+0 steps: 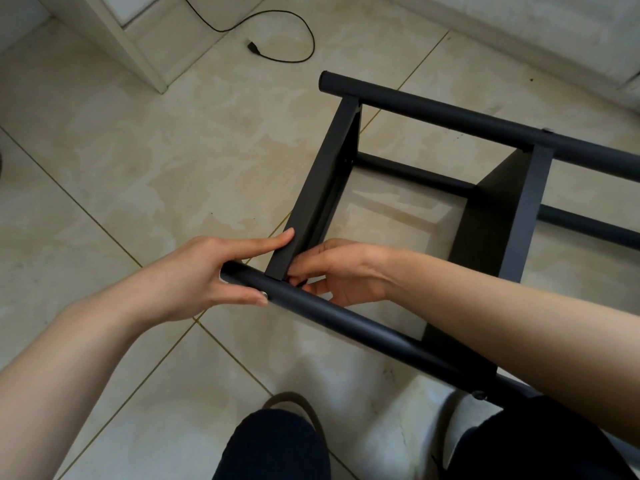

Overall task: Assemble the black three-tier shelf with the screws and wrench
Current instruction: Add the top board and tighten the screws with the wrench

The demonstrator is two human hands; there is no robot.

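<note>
- Two hands were at work on the black shelf [408, 188], which lay on its side on the tiled floor [138, 150], just in front of the person's knees.
- Left hand [211, 275] gripped the near tube [346, 317] close to its left end: thumb over the tube beside a silver screw head [264, 294], index finger stretched along the left panel [318, 188].
- Right hand [343, 271] reached inside the frame at the joint of that panel and the near tube; its fingers [311, 287] were curled and pinched a small dark part, too hidden to identify as wrench or nut.
- Second panel [502, 216] stood to the right, already joined to the far tube [485, 123].
- Judgement: the frame looked like rigid painted metal, light enough to shift by one tube, though smooth and liable to roll or slide on tile; best held at a tube near a joint, as the left hand did.
- Black cable [277, 46] lay on the far floor, well apart.
</note>
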